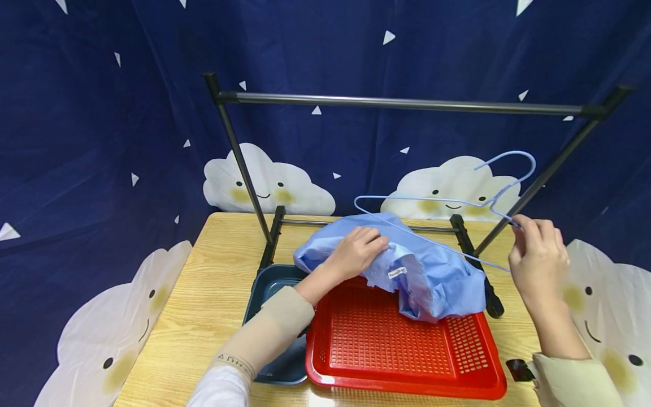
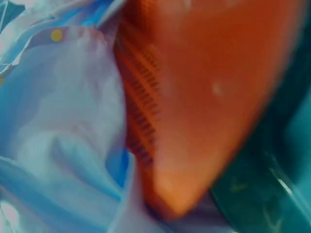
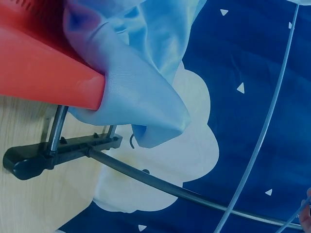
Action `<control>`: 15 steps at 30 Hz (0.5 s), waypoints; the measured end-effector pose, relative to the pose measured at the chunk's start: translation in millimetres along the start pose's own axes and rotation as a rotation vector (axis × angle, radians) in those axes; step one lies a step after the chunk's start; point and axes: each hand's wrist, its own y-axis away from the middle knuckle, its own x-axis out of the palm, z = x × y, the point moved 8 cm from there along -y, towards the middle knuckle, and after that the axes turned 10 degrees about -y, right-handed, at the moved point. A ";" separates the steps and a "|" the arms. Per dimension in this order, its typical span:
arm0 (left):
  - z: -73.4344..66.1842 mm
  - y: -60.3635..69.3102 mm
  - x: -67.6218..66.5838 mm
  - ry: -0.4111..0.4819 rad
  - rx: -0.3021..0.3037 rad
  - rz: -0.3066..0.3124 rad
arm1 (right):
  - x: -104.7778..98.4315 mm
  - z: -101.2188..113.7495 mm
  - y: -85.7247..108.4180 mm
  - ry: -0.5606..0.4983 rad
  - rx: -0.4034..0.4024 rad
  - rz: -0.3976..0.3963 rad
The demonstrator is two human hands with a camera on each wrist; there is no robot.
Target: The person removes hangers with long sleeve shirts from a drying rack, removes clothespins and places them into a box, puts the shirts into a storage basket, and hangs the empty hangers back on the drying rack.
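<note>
At left, a dark tray point(image 1: 285, 367) sits beside the red basket point(image 1: 391, 339), over whose far part the blue garment point(image 1: 437, 271) lies bunched; the left hand point(image 1: 357, 251), fingers bent over its edge near the white label, grips the cloth directly beneath, apparently to steady it. Farther right, the right hand point(image 1: 541, 260) pinches one end of the hanger point(image 1: 492, 201), seemingly to keep the other end over the garment, which lies left of that hand.

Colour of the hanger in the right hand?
Light blue hanger; shows best in the head view.
</note>
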 end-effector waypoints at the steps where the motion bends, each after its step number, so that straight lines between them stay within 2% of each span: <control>1: -5.6 -3.3 2.5 -0.002 0.025 0.009 | 0.1 -0.2 0.0 0.002 0.002 0.000; 4: -22.2 -10.9 11.0 -0.023 0.098 0.047 | -0.7 -0.8 0.1 -0.007 0.014 -0.025; 7: -36.6 -14.3 21.5 -0.044 0.152 0.114 | -0.8 -0.9 0.2 -0.011 0.024 -0.046; 15: -72.0 -8.3 56.8 -0.033 0.280 0.319 | 1.3 -2.0 -0.1 -0.010 0.028 -0.063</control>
